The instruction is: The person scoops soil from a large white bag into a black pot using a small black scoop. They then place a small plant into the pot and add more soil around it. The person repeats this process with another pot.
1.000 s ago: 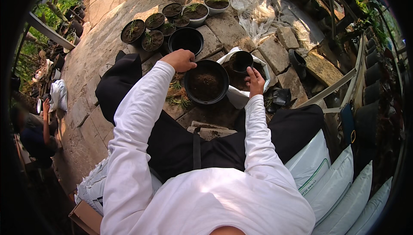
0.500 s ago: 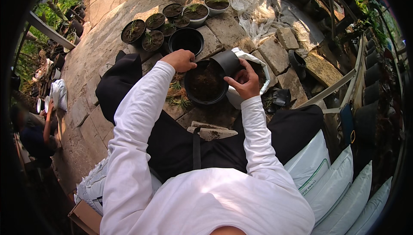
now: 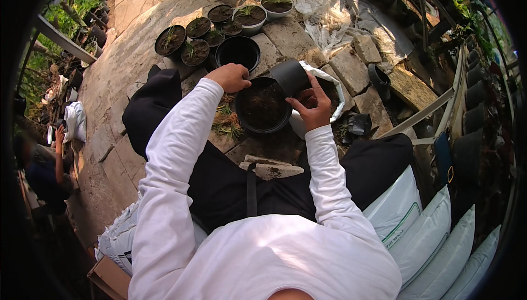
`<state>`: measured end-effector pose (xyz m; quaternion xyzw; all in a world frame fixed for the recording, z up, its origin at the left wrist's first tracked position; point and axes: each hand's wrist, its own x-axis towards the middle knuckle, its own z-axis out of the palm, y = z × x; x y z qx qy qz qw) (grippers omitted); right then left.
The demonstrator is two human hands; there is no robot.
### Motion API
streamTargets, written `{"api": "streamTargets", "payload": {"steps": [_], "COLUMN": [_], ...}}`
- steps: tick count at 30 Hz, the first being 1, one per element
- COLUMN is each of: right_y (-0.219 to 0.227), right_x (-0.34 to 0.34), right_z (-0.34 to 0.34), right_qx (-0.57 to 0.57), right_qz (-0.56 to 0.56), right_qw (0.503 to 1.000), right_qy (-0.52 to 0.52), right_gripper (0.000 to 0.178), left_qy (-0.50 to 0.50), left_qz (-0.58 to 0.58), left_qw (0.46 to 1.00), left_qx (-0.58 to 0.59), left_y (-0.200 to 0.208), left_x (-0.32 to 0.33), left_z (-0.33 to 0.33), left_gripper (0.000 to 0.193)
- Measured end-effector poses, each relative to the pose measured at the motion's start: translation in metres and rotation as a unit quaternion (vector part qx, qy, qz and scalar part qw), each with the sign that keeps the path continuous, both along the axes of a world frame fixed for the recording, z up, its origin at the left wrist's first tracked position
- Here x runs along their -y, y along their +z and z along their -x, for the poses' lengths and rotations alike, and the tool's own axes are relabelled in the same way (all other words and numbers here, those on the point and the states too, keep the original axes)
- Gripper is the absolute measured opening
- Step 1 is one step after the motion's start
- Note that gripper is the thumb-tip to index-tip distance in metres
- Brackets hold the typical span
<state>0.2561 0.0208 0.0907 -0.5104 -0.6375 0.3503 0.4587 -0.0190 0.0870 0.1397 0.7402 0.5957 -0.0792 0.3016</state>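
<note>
My left hand [image 3: 233, 77] pinches the far left rim of a large round black pot [image 3: 265, 131], which stands on the paving between my knees. Dark soil [image 3: 263, 105] fills part of it. In my right hand [image 3: 316, 105] is a smaller black pot [image 3: 291, 76], tipped on its side with its mouth over the big pot's right rim. My thumb and fingers grip this small pot near its right end. Just behind my right hand stands an open white bag [image 3: 345, 100] of dark soil. Loose grassy seedlings [image 3: 228, 127] lie left of the big pot.
Several potted seedlings [image 3: 193, 51] and an empty-looking black pot [image 3: 237, 50] stand beyond my left hand. Broken stone pieces [image 3: 273, 170] lie near my lap. Filled white sacks [image 3: 392, 206] lean at my right. Another person [image 3: 46, 173] works at far left.
The small pot in my right hand has tilted slightly further up and shifted a little right. My left hand stays on the big pot's rim.
</note>
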Motion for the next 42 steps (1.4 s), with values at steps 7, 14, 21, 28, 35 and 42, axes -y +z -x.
{"api": "streamTargets", "payload": {"steps": [7, 14, 21, 28, 35, 42], "right_y": [-0.075, -0.231, -0.196, -0.197, -0.167, -0.147], "right_x": [-0.038, -0.06, -0.04, -0.046, -0.054, -0.071], "right_z": [-0.043, -0.123, -0.061, -0.065, -0.052, -0.022], "right_qx": [-0.184, 0.072, 0.274, 0.295, 0.214, 0.208], "right_qz": [0.037, 0.135, 0.236, 0.224, 0.174, 0.103], "right_qw": [0.973, 0.947, 0.921, 0.912, 0.926, 0.932], "right_qy": [-0.133, -0.282, -0.144, -0.174, -0.259, -0.279], "right_gripper": [0.079, 0.083, 0.104, 0.106, 0.09, 0.086], "left_qy": [0.009, -0.017, 0.003, 0.001, -0.01, 0.003], "left_qz": [-0.003, -0.018, -0.006, -0.009, -0.014, -0.009], "left_qw": [1.0, 0.999, 1.0, 1.0, 1.0, 1.0], "left_qx": [0.009, 0.023, 0.005, 0.007, 0.008, 0.0], "left_y": [-0.006, -0.001, -0.01, -0.008, -0.02, -0.02], "left_x": [-0.002, -0.01, 0.0, -0.001, -0.005, -0.005], "left_z": [0.001, -0.014, 0.005, -0.001, 0.005, 0.002], "left_gripper": [0.041, 0.042, 0.041, 0.041, 0.041, 0.04]}}
